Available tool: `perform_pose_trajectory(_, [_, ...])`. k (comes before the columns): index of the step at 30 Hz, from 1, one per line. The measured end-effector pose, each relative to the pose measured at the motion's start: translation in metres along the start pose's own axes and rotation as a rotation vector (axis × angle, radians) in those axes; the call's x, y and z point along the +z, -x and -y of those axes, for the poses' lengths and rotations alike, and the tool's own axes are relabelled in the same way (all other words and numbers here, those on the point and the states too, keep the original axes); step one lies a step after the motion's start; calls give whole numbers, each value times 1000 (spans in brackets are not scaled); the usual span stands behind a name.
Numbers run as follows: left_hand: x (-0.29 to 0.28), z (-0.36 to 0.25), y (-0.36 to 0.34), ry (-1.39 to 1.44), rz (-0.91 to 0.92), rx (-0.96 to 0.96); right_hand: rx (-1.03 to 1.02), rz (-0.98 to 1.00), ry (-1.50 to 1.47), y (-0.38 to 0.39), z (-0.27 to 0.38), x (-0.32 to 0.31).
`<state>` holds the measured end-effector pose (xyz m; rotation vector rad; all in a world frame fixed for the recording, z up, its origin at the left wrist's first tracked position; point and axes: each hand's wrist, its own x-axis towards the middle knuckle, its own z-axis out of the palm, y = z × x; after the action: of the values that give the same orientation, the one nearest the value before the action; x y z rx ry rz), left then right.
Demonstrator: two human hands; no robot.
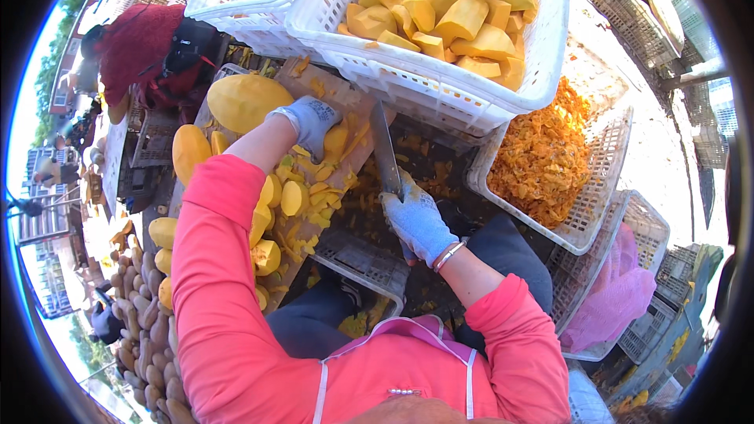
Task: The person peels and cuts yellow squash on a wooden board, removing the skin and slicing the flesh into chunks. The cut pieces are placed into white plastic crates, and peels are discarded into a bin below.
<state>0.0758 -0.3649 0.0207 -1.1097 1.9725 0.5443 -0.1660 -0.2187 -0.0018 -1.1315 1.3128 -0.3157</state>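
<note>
My left hand (311,122), in a pale blue-grey work glove, curves over the board with a yellow pumpkin piece (335,141) between thumb and fingers. In my right hand (419,220), also gloved, is the handle of a knife (384,145); its broad blade points up and away, just right of the board's edge. A large peeled pumpkin (249,104) lies beyond my left wrist. Smaller cut pumpkin pieces (294,198) and scattered peelings (318,216) cover the wooden board (363,151) by my left forearm.
A white crate (463,98) heaped with pumpkin chunks (463,20) stands ahead, beside another white crate (255,12). To the right, a crate (616,165) holds orange pulp (546,161). Pink mesh bags (613,298) hang over crates there. Many tan unpeeled pumpkins (149,330) lie at left.
</note>
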Motion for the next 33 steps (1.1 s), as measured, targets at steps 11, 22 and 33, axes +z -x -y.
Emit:
perform_pose_trajectory(11, [127,7,25,-299,-796,-142,-77,35,133,-9,-8,14])
perform_pose_trajectory(22, [37,11,11,-245,-319,58,-107,-19,152,-17,0,16])
perform_pose_trajectory(33, [55,13,38,-344,-189,253,-21,75,-18,-21,-2,13])
